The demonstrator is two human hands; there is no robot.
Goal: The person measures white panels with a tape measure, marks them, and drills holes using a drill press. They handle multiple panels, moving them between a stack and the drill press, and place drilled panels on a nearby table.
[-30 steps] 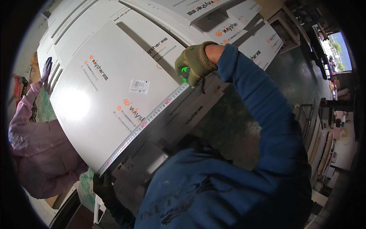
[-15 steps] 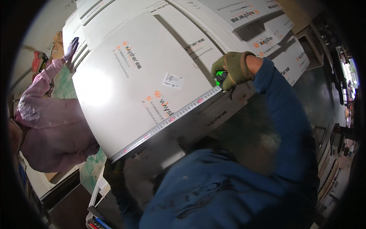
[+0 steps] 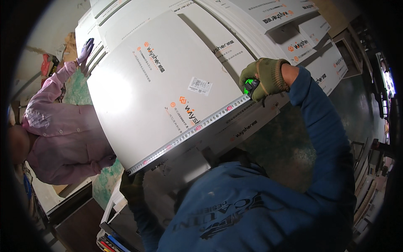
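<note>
Gripping the tape measure point(image 3: 250, 87) in the curled, gloved right hand point(image 3: 263, 77), right of centre, with blade point(image 3: 198, 127) laid down-left along the lower edge of the board point(image 3: 161, 90), mid-frame. Touching the blade's far end with the left hand point(image 3: 132, 188), lower left of centre; too dark to tell whether pinching or merely pressing.

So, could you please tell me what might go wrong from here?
The tape is stretched along the near edge of the top board: if its end comes loose at the left hand, it could snap back towards the case in the right hand. Lying so close to that edge, it might also slip off. A co-worker's hand is by the boards on the left; a nudge there might shift the top one.
</note>
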